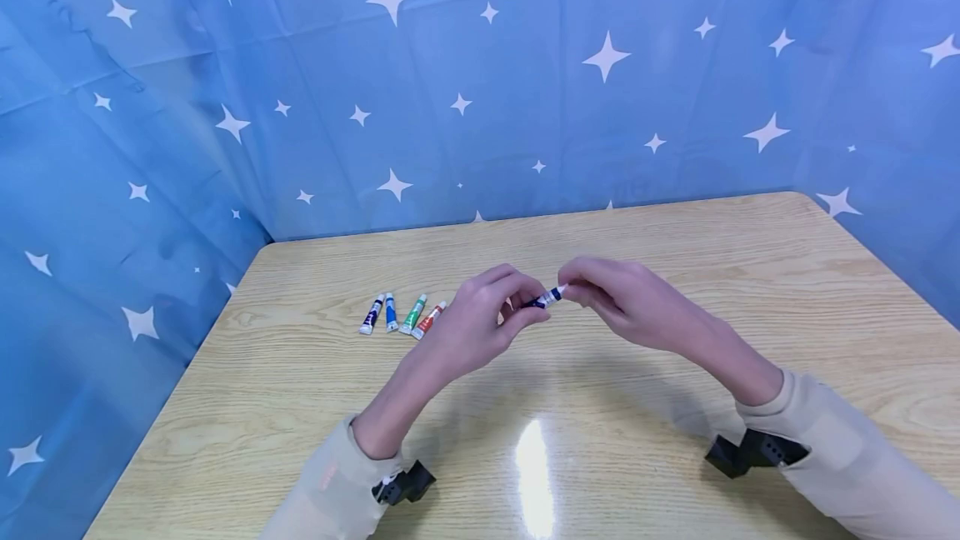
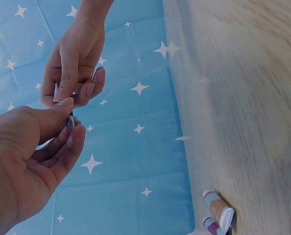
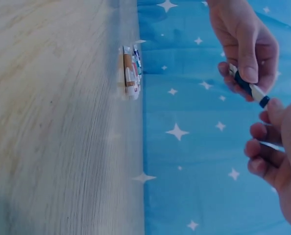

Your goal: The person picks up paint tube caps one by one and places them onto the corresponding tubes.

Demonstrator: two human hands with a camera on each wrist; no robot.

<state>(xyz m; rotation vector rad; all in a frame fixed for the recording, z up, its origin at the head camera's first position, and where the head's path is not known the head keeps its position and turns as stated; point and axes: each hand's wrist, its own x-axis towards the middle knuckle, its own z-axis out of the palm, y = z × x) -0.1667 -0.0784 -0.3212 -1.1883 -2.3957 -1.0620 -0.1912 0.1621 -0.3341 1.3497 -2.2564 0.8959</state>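
Observation:
A small dark blue paint tube (image 1: 547, 299) is held above the table between both hands. My left hand (image 1: 487, 307) pinches its body between thumb and fingers. The right hand (image 1: 645, 304) pinches the white cap end with its fingertips. In the right wrist view, the paint tube (image 3: 242, 84) slants from the left hand down toward the right fingertips. Most of the tube is hidden by fingers in the left wrist view. To the left of my left hand, a dark purple tube (image 1: 371, 315), a blue tube (image 1: 391, 312), a green tube (image 1: 413, 314) and an orange-red tube (image 1: 428, 321) lie side by side.
The light wood table (image 1: 247, 407) carries the row of tubes at its left middle. A blue curtain (image 1: 510, 57) with white stars hangs behind and beside it. Black wrist cameras sit on both sleeves. Light glares off the table near its front.

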